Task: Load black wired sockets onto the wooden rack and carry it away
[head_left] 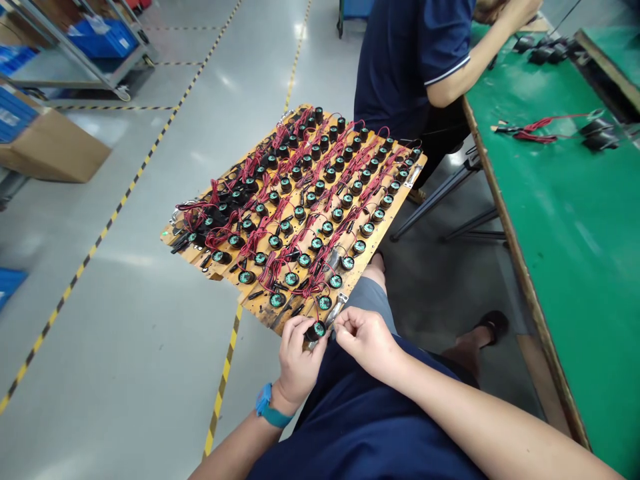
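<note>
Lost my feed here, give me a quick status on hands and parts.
Left hand pinching small round black part at board's near edge. Right hand fingers closed beside it. Wooden board crowded with parts and red wires.

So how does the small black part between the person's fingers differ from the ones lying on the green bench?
The held part sits pinched by the left hand at the near edge of the wooden board, with the right hand beside it; the bench parts lie untouched on the green bench. The held part shows a teal label; the bench parts show none from here. Both are small, black and round, with red wires nearby.
</note>
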The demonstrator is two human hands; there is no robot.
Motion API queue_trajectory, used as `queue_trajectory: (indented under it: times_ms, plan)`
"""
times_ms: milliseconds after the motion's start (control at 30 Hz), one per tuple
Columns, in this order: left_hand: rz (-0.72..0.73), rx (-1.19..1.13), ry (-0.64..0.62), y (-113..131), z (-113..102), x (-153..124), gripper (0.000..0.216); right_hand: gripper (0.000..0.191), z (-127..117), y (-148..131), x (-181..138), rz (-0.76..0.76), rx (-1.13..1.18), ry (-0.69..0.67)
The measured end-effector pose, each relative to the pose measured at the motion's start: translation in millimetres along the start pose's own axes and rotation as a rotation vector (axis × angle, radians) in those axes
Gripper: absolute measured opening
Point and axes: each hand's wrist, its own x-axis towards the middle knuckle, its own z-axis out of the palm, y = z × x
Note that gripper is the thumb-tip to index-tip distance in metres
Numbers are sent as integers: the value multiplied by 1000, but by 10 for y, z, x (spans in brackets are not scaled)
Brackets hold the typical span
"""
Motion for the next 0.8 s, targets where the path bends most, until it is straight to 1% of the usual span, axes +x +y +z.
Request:
queue_trajectory:
  times_ms: [167,367,433,567,700,800]
  plan:
    - [24,-12,-21,-7,0,-14,35,15,24,-51,15,-180,-449,-184]
    - [49,-36,-48,-12,-9,-27,37,17,56,-142,94,-215,-654,-289]
    - [54,-42,-56,-12,-12,-34,36,18,61,-147,114,-220,-706,-300]
    - [59,-45,-61,-6,-3,-43,35,13,75,-116,115,-222,-767,-290]
    - [50,-35,-45,-16,16,-43,33,13,73,-96,97,-176,-812,-239]
    - [26,-30,-25,-44,8,-43,32,13,-7,-51,94,-114,-841,-183]
